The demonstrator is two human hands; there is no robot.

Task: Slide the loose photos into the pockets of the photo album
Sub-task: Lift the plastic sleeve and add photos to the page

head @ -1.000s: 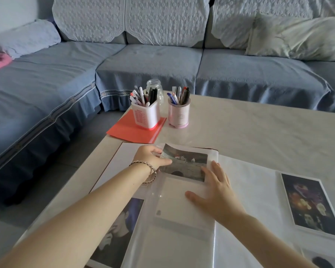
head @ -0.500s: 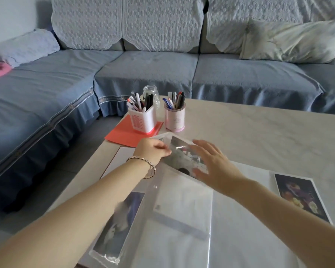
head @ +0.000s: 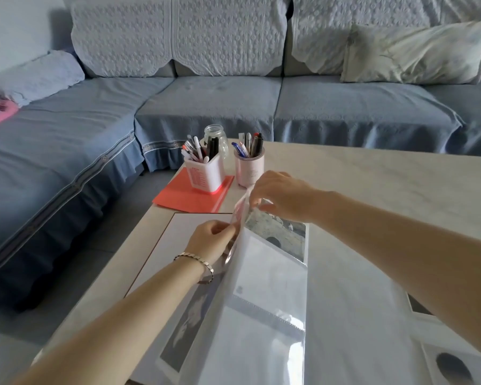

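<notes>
The album page [head: 267, 273] is clear, glossy plastic with glare, the table top [head: 372, 184] smooth, pale and matt, the far sofa [head: 211, 107] blue cloth with quilted covers [head: 178, 31], the jar [head: 213, 133] clear glass, the bracelet [head: 195, 258] shiny metal.

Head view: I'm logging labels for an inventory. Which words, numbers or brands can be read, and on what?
White pen holder: rows of red print, too blurred to read.
Pink pen cup: faint script, too small to read.
No other text shows, so nothing here is legible.
</notes>
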